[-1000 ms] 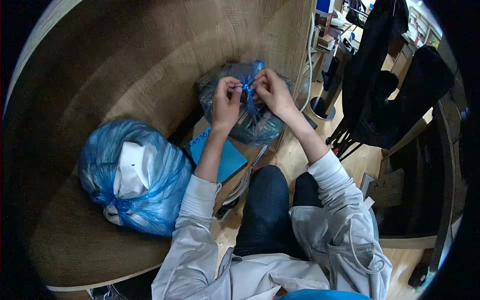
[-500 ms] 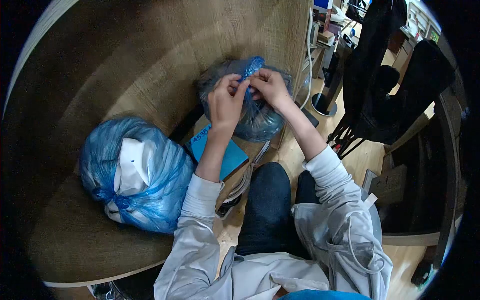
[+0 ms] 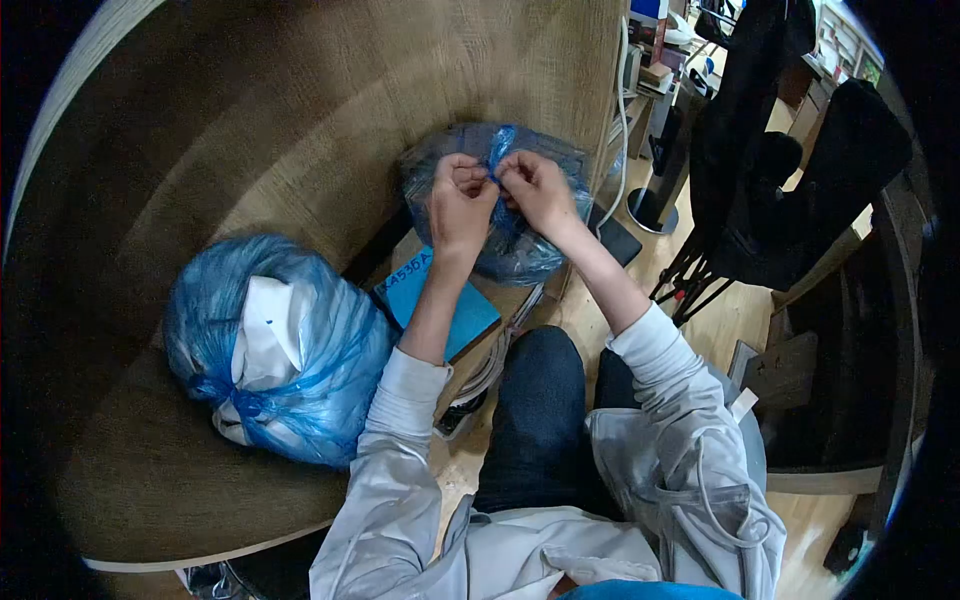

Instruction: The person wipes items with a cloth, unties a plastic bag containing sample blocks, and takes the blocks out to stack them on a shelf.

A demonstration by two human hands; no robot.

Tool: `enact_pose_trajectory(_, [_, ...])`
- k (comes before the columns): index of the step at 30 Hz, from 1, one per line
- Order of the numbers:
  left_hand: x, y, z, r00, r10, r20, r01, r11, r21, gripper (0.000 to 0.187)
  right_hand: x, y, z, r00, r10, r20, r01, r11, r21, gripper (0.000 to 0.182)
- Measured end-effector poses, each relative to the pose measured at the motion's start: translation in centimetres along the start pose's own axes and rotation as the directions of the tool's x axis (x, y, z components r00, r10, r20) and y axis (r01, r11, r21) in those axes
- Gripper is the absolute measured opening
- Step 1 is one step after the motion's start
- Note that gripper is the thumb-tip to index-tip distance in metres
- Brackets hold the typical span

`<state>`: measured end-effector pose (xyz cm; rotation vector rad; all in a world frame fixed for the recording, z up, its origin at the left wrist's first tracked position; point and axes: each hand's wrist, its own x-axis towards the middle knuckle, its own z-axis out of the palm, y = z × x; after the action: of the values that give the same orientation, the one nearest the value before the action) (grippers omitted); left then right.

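Note:
A thin blue plastic bag (image 3: 540, 255), full and rounded, stands at the far side in front of me, its gathered neck rising upright. My left hand (image 3: 463, 208) pinches that neck from the left, fingers curled. From the right, my right hand (image 3: 540, 192) pinches the same twisted plastic, its fingertips almost touching those of the left. What lies inside this bag cannot be made out. To the left, a second blue bag (image 3: 335, 345) rests on the wooden table, knotted, with something white showing through and a white piece (image 3: 268, 335) on it.
A blue box (image 3: 455, 318) with handwritten marks lies beside my left forearm. The wooden table (image 3: 130, 480) curves around the left side. Cables (image 3: 485, 370) hang near my knee. A black chair (image 3: 745, 190) stands on the right, before a cluttered shelf.
Both hands have shifted slightly down and stay pinched on the bag's neck. The blue tip above them looks narrower and more upright. The knotted bag stays in place.

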<state>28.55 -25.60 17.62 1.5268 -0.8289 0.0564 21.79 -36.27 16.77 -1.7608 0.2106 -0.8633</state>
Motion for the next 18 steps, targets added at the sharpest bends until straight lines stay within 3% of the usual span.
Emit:
enact_pose_trajectory(2, [0.1, -0.4, 0.0, 1.0, -0.012, 0.013, 0.013, 0.998, -0.066, 0.028, 0.1, 0.4, 0.0, 1.0, -0.024, -0.018, 0.023, 0.999, -0.047, 0.013])
enact_pose_trajectory(5, [0.5, -1.4, -0.2, 0.998, -0.038, 0.043, 0.046, 0.98, -0.196, 0.028, 0.3, -0.6, -0.2, 0.984, 0.175, 0.025, -0.176, 0.98, 0.095, 0.012])
enact_pose_trajectory(8, [1.2, -2.4, -0.6, 0.991, -0.077, 0.11, 0.116, 0.905, -0.41, 0.03, -0.1, -1.7, -0.7, 0.986, 0.164, -0.037, -0.163, 0.986, 0.019, 0.01])
enact_pose_trajectory(10, [1.1, -1.9, -0.9, 0.99, -0.08, 0.12, 0.123, 0.902, -0.414, 0.029, -0.3, -2.7, -1.1, 0.986, 0.151, -0.067, -0.153, 0.988, -0.018, 0.009])
enact_pose_trajectory(11, [1.1, -1.3, -1.1, 0.988, -0.081, 0.128, 0.128, 0.901, -0.415, 0.029, -0.5, -3.3, -1.7, 0.986, -0.158, -0.049, 0.14, 0.957, -0.252, 0.009])
enact_pose_trajectory(12, [1.3, -0.8, -1.3, 0.988, -0.08, 0.133, 0.129, 0.899, -0.419, 0.028, -0.5, -3.8, -2.3, 0.895, -0.443, 0.042, 0.411, 0.788, -0.459, 0.011])
enact_pose_trajectory(13, [1.4, -0.8, -1.3, 0.988, -0.079, 0.13, 0.127, 0.898, -0.422, 0.028, -0.5, -4.1, -2.7, 0.728, -0.658, 0.191, 0.614, 0.504, -0.607, 0.014])
enact_pose_trajectory(14, [1.4, -0.7, -1.4, 0.991, -0.061, 0.123, 0.103, 0.923, -0.371, 0.028, -0.3, -4.2, -2.7, 0.731, -0.656, 0.19, 0.612, 0.505, -0.608, 0.014])
enact_pose_trajectory(17, [1.3, -0.8, -1.3, 0.989, -0.016, 0.149, 0.057, 0.96, -0.274, 0.029, 0.7, -4.5, -2.8, 0.658, -0.563, 0.5, 0.726, 0.299, -0.619, 0.021])
enact_pose_trajectory(18, [1.2, -1.0, -1.4, 0.989, -0.037, 0.144, 0.07, 0.971, -0.229, 0.031, 0.6, -4.5, -2.6, 0.672, -0.559, 0.486, 0.708, 0.293, -0.642, 0.021])
